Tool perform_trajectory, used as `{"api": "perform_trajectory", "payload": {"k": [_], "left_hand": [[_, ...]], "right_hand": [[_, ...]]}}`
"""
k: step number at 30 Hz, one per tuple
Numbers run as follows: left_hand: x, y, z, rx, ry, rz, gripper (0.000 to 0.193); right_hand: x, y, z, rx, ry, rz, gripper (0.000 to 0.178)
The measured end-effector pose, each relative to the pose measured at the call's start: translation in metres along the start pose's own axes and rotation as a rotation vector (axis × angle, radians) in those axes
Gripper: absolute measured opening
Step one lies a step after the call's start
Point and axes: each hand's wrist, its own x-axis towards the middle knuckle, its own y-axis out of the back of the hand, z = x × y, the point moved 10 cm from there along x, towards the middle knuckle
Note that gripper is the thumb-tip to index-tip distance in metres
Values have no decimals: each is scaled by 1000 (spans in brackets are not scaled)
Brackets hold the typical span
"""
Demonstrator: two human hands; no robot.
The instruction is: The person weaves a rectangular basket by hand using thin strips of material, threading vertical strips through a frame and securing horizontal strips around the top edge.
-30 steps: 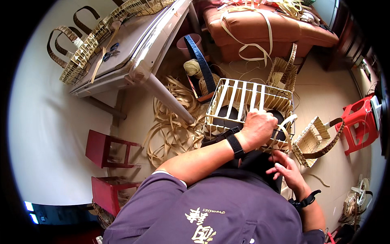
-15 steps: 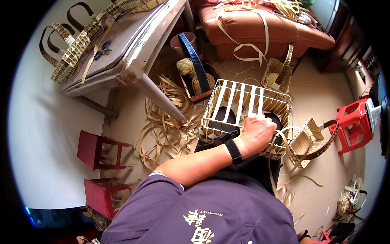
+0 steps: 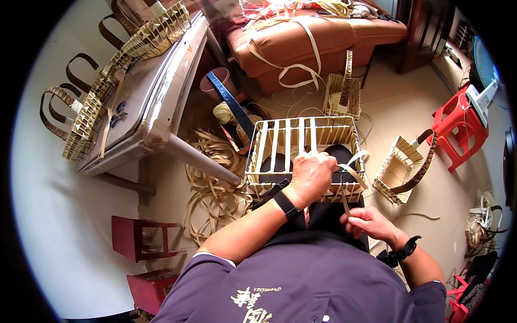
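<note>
A rectangular wire-framed basket (image 3: pixel 334 131) rests across my lap, with several pale flat strips running side by side over its top. My left hand (image 3: pixel 311 176) is closed over the basket's near rim, where one strip meets the wire; its fingertips are partly hidden. From that rim a loose pale strip (image 3: pixel 352 172) curls up at the right and hangs down the near side. My right hand (image 3: pixel 368 222) pinches the hanging part of this strip between thumb and fingers, low beside the basket's near right corner.
A small handled basket (image 3: pixel 397 167) lies to the right, another (image 3: pixel 340 97) behind. Coiled strips (image 3: pixel 212 148) cover the floor at the left, near a table leg (image 3: pixel 202 161). A box with a dark-blue handle (image 3: pixel 231 99) holds cord balls. Red stools (image 3: pixel 460 121) stand either side.
My right hand has come in from the lower right and taken hold of the loose strip. My left hand stays on the basket's near rim. The whole view has shifted.
</note>
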Motion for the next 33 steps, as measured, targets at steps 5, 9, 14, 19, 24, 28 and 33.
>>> {"api": "perform_trajectory", "payload": {"k": [5,9,14,19,24,28,33], "left_hand": [[3,5,21,20,-33,-16,20],[-6,6,-9,-140,8,24,20],[5,0,23,-66,-64,-17,21],[1,3,12,27,-55,-15,22],[1,7,8,17,-64,15,21],[-2,11,6,61,-20,2,20],[2,5,18,36,-44,-28,20]], "right_hand": [[-86,95,267,-431,-111,219,27],[-373,137,548,-1180,-1073,-198,31],[-386,97,540,-1158,-1153,-186,31],[-75,70,113,-460,81,448,27],[2,-11,-48,206,87,43,59],[-5,26,10,-312,120,96,25],[-153,112,334,-1251,-432,282,23]]}}
